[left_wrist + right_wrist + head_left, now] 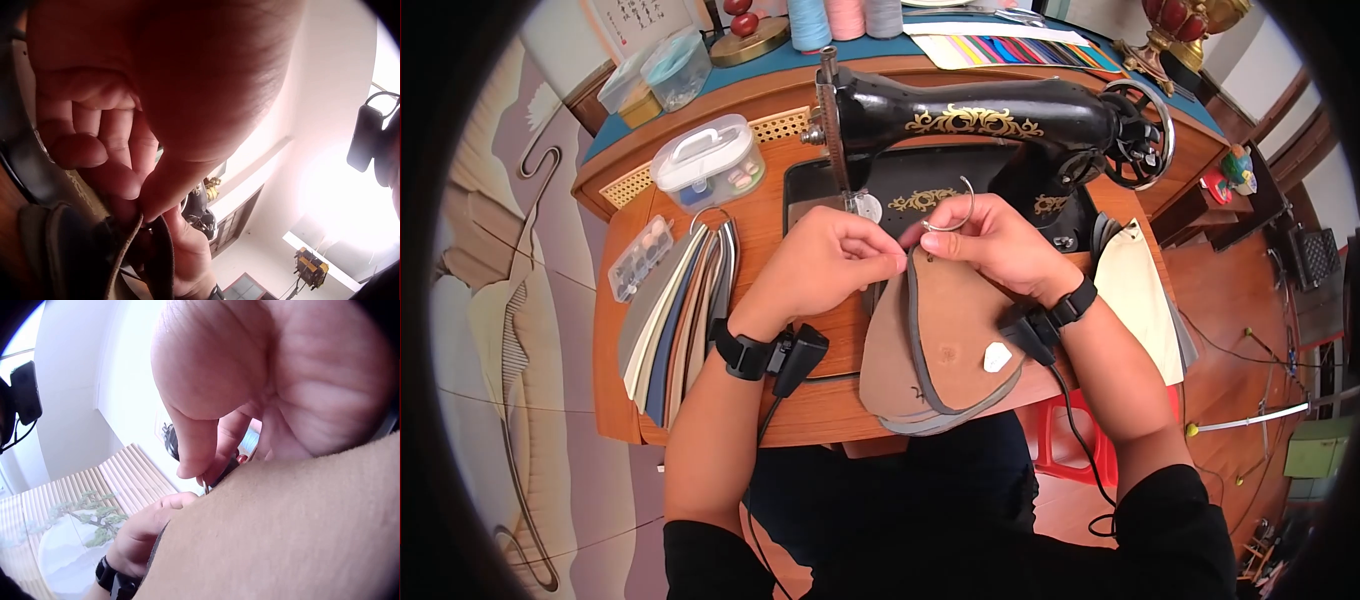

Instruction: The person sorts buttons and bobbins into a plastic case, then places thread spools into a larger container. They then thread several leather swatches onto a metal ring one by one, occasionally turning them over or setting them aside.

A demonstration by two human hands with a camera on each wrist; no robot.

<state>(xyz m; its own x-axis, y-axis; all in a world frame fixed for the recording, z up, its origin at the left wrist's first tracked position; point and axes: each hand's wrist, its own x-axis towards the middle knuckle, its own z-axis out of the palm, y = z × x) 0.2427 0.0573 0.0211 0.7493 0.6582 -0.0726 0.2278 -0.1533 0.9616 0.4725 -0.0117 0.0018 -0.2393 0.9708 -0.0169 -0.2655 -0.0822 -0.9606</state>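
In the head view, a stack of brown leather-like swatches with grey edges hangs over the table's front edge, a white label on its top piece. My left hand pinches the narrow top end of a swatch between thumb and forefinger. Beside it, my right hand holds an opened metal ring between thumb and fingers, right at the swatches' top. In the left wrist view, the thumb meets the tip of a swatch. A brown swatch face fills the lower part of the right wrist view.
A black sewing machine stands behind the hands. Left are a ringed swatch bundle, a small case and a lidded clear box. Cream swatches lie right. Thread spools stand at the back.
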